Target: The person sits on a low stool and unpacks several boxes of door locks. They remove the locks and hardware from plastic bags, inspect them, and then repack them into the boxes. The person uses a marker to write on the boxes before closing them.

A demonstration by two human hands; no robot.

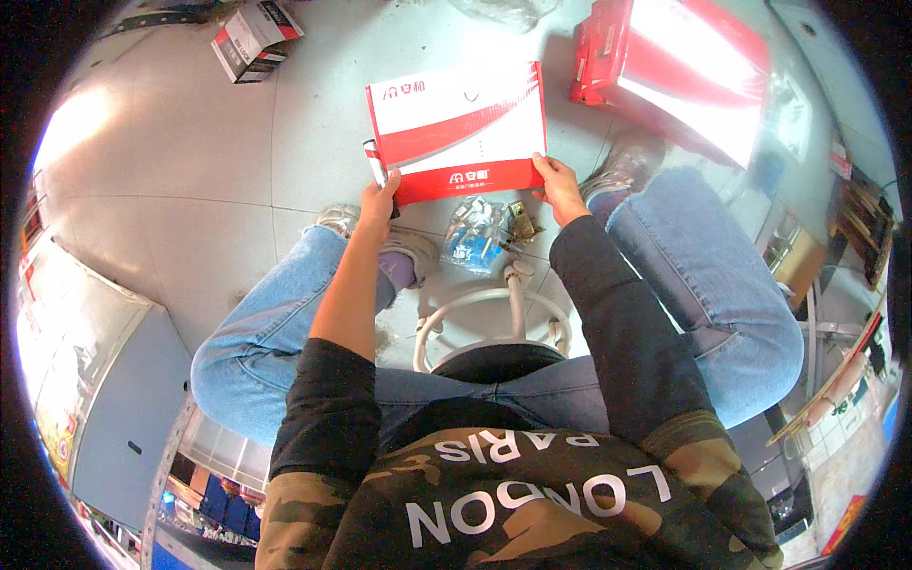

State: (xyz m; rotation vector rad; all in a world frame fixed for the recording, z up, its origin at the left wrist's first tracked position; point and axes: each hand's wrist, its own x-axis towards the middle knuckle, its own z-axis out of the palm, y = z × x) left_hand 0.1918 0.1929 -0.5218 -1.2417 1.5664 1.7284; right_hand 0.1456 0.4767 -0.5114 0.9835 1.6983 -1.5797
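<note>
A flat red-and-white cardboard box (456, 123) is held out in front of me, its printed face up. My left hand (379, 201) grips the near left corner, thumb on top and the other fingers mostly hidden underneath. At the near right corner my right hand (559, 186) pinches the edge, thumb over the red band. A narrow flap in red, white and black sticks out at the box's left side. Below the near edge, a clear plastic bag (473, 237) with small parts and something blue lies on the floor. Beside it is a brass-coloured metal piece (522, 224).
A large red-and-white carton (608, 57) stands at the far right, and a small grey-and-red box (255, 46) at the far left. Under me is a stool with a pale foot ring (446, 309). A grey cabinet (123, 389) stands at the left; an open brown carton (804, 268) is at the right.
</note>
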